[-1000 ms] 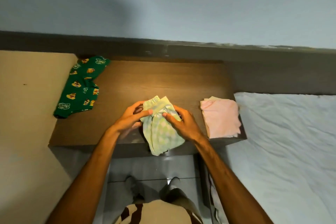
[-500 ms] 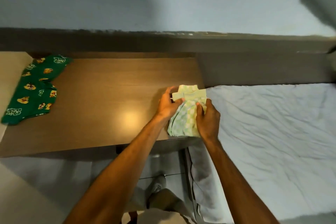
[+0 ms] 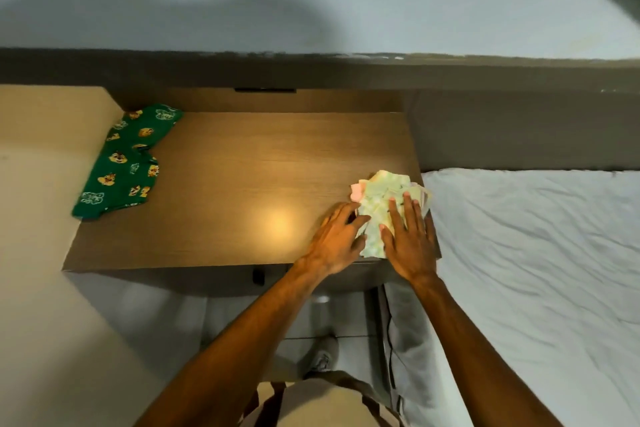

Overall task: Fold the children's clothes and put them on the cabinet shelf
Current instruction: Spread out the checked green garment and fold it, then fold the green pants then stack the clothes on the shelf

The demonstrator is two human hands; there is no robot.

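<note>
1. Head view: folded pale green garment (image 3: 379,215) lies on a pink garment (image 3: 356,191) at the right end of the wooden cabinet top (image 3: 242,184).
2. Left hand (image 3: 337,239) and right hand (image 3: 408,239) rest flat on it, fingers extended, gripping nothing.
3. Green printed garment (image 3: 126,163) lies at the left end, well apart.

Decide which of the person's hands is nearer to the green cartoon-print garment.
Left. The left hand rests beside the folded pile, on the side facing the green cartoon-print garment; the right hand lies farther away, atop the pile.
</note>
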